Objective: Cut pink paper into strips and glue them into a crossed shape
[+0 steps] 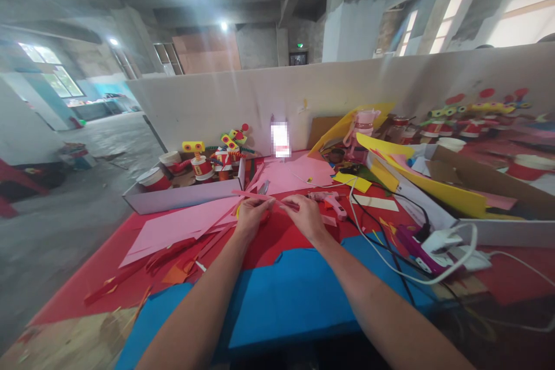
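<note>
Over the middle of the table, my left hand (pixel 250 215) and my right hand (pixel 306 217) are close together, fingertips pinched. A thin pink paper strip (pixel 243 192) runs between them, its free end sticking out past my left hand. Just behind my hands is a metal blade (pixel 263 187), perhaps of scissors, its lower part hidden. Right of my right hand lies a pink glue gun (pixel 333 203). Pink sheets (pixel 173 230) and narrow offcuts are spread left of my left hand, and more pink paper (pixel 299 172) lies beyond both hands.
Paper-cup robot figures (pixel 202 167) stand in a white box (pixel 186 195) at back left. On the right are an open carton (pixel 511 232) holding yellow sheets, a purple power strip (pixel 416 251) and looping white cable (pixel 390 269). Blue sheets (pixel 295 295) cover the near edge. A lit phone-like screen (pixel 280 139) stands behind.
</note>
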`<state>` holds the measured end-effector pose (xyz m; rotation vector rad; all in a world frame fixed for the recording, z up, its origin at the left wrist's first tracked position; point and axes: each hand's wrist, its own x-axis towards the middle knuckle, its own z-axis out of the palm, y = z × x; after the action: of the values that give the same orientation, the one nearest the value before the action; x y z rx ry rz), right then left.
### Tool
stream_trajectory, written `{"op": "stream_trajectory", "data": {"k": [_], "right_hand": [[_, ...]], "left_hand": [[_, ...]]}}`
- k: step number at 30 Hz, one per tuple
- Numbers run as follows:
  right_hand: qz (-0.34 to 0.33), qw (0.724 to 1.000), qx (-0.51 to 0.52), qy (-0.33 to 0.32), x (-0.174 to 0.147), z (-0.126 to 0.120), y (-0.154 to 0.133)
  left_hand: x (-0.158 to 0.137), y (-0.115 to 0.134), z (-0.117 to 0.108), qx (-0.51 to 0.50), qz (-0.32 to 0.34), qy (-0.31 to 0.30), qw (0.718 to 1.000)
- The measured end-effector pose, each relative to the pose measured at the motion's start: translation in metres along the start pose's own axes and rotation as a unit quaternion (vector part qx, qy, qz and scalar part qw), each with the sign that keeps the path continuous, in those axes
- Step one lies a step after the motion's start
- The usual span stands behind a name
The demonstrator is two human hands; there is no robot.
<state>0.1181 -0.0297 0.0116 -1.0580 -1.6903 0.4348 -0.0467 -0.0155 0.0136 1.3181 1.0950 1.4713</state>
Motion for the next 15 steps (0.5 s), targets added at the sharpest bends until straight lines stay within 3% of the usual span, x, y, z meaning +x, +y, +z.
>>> {"op": "stream_trajectory", "data": {"k": [15], "right_hand": [[0.002, 1.000, -0.018, -0.004, 0.0001, -0.0033, -0.0016]], "left_hand": [[0.0011, -0.0015, -0.0003, -0.018, 0.013, -0.022, 1.000]]}}
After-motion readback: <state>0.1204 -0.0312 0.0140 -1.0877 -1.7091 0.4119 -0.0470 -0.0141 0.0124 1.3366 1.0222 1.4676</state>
